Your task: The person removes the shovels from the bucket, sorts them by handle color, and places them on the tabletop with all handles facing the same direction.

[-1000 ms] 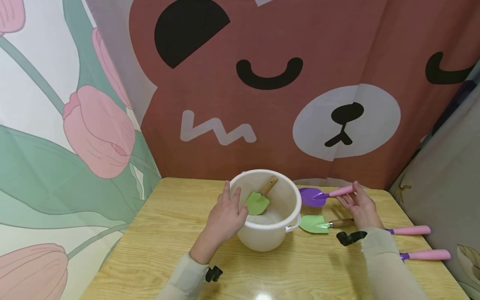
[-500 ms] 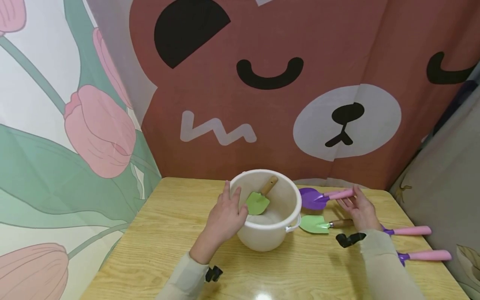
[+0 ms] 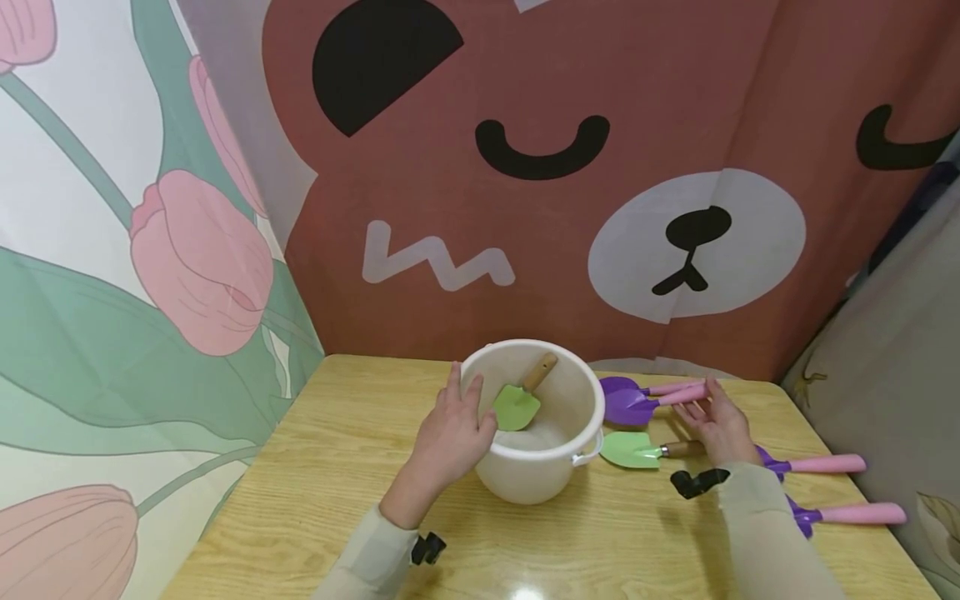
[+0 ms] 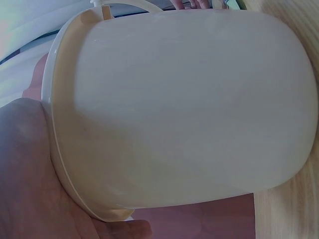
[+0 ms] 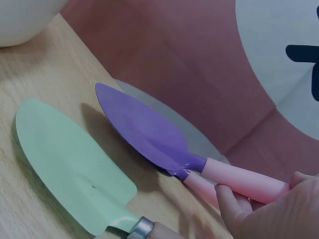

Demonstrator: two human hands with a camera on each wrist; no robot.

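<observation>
My left hand (image 3: pixel 453 433) rests at the left rim of a white bucket (image 3: pixel 525 487), fingers spread. The left wrist view shows the palm against the rim of the bucket (image 4: pixel 189 109). Inside the bucket leans a green trowel (image 3: pixel 516 408) with a wooden handle. My right hand (image 3: pixel 723 425) pinches the pink handle of a purple trowel (image 5: pixel 142 127), its blade raised and pointing toward the bucket. A second purple trowel (image 3: pixel 617 385) lies just behind it, its pink handle (image 5: pixel 202 188) partly hidden. Nearer lies a light green trowel (image 5: pixel 70 164), its wooden handle running under the right hand.
Two more purple trowels with pink handles, one farther (image 3: pixel 828 463) and one nearer (image 3: pixel 862 514), lie on the wooden table (image 3: pixel 337 433) by the right forearm. A bear-print curtain (image 3: pixel 555 250) hangs along the back edge. The bucket's bail (image 3: pixel 588 452) hangs at its right.
The held purple trowel has come slightly lower and toward me, apart from the second purple trowel, which now shows behind it. My left hand and the bucket stay put.
</observation>
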